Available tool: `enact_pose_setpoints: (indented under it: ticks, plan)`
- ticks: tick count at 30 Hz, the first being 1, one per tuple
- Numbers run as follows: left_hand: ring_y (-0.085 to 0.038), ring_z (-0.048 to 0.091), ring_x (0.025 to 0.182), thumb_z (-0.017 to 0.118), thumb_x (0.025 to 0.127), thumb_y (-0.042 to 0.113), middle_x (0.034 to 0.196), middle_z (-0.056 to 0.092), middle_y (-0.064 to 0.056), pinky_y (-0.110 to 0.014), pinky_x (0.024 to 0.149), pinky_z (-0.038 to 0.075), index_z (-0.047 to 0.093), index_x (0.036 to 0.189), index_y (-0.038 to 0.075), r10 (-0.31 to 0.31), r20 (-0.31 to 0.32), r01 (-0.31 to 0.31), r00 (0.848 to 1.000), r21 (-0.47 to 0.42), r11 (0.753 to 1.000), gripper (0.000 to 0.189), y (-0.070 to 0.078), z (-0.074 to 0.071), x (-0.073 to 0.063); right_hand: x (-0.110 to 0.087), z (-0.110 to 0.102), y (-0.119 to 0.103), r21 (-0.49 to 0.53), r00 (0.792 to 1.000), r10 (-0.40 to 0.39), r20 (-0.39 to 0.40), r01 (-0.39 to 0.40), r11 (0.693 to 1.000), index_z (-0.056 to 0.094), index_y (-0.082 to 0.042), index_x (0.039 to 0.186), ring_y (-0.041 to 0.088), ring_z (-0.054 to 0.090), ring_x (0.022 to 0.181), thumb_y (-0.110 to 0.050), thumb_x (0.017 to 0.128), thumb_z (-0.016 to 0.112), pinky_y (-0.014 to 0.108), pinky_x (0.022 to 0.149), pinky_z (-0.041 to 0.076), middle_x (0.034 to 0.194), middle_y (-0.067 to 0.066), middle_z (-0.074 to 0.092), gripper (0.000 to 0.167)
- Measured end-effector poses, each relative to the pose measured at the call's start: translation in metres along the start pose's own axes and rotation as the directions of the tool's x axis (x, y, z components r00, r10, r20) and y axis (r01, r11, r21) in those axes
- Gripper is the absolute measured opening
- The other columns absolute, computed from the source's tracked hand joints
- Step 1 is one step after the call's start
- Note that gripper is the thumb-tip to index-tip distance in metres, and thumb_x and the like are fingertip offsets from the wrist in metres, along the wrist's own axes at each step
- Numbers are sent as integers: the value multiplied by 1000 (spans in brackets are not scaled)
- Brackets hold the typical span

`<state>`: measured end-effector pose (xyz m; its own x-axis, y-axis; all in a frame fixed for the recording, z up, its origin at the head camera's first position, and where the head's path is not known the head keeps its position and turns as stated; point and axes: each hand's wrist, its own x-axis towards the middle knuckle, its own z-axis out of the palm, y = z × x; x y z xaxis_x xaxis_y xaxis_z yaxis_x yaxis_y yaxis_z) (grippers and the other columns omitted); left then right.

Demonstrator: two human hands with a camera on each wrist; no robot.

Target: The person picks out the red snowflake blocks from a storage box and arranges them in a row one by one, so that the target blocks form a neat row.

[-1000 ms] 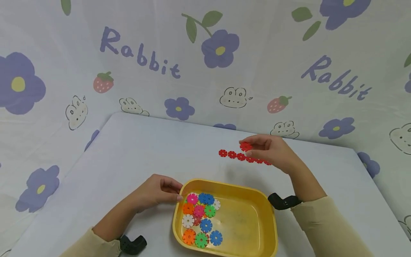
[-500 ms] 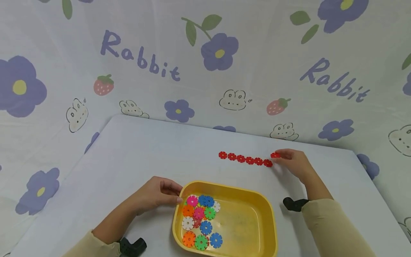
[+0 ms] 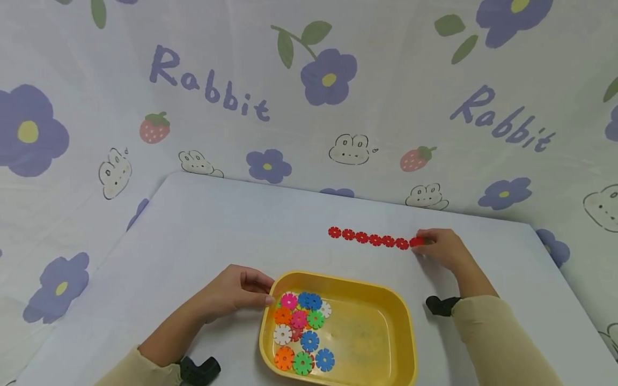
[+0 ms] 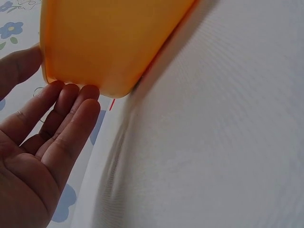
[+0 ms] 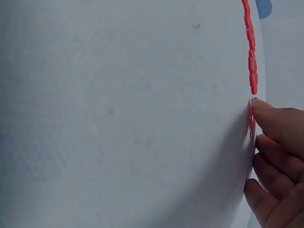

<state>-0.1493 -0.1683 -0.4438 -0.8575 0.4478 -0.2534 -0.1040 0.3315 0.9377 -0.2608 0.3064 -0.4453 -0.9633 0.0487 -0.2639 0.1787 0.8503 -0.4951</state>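
At the right end of a row of red notched plastic discs (image 3: 375,240) on the white table, my right hand (image 3: 444,248) pinches one more red disc (image 3: 416,242) between thumb and fingers. That disc sits low at the tabletop, in line with the row; in the right wrist view my fingers (image 5: 280,126) hide much of it. My left hand (image 3: 240,291) holds the left rim of a yellow plastic tray (image 3: 338,280). In the left wrist view its thumb and fingertips meet the edge of the tray wall (image 4: 104,52). Several coloured flower-shaped discs (image 3: 299,319) lie in the tray's left half.
A white cloth (image 3: 299,123) printed with flowers, rabbits and strawberries hangs behind the table (image 3: 241,214). Black wrist-worn pieces show at my left cuff (image 3: 199,370) and right cuff (image 3: 441,305).
My right hand has carried the red disc rightward, from above the row to its right end, then lowered it to the table. My left hand stays on the tray rim.
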Motion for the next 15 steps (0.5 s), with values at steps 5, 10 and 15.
enact_pose_setpoints:
  ticks: [5, 10, 15]
  plan:
    - [-19, 69, 92, 80, 82, 26, 105, 74, -7, -31, 83, 59, 72, 112, 6, 9, 2, -9, 1000, 5, 1000, 37, 0, 0, 1, 3, 1, 0, -63, 1000, -2, -5, 2, 998, 55, -4, 138, 47, 36, 135, -27, 91, 69, 63, 108, 35, 147, 23, 46, 54]
    - [-18, 69, 92, 81, 82, 26, 105, 74, -6, -31, 83, 59, 72, 112, 6, 3, -3, -3, 1000, 5, 1000, 37, 0, 0, 1, 3, 2, -4, -72, 1000, 4, 3, -3, 997, 54, -2, 138, 46, 33, 139, -26, 92, 69, 62, 109, 34, 151, 20, 43, 54]
    - [-18, 69, 92, 80, 83, 25, 105, 74, -7, -30, 82, 59, 71, 114, 6, 10, 7, -10, 1000, 5, 1000, 37, 0, 0, 0, -2, 3, -7, -84, 1000, -3, 16, 5, 996, 53, 0, 138, 47, 31, 140, -26, 93, 67, 62, 109, 34, 152, 19, 41, 54]
